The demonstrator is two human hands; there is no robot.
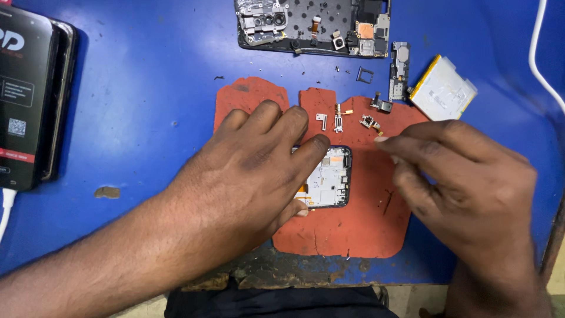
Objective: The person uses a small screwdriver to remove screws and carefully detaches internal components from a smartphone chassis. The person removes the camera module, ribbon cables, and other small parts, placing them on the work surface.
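My left hand (253, 171) lies flat over an opened phone frame (329, 176) on the orange mat (353, 224), covering most of it. My right hand (471, 188) hovers just beside it, fingers (406, 147) pinched together near small loose metal parts (347, 121). Farther up the blue bench (147, 118) lie a stripped phone back (312, 26) and a battery (442, 88). A boxed phone (26, 94) sits at far left.

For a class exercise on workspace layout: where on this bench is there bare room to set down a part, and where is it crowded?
Bare blue table lies between the boxed phone and the red mat. The mat's lower right, below the right hand, is bare too. Crowded: the mat's top edge with small parts, the opened phone and the battery.
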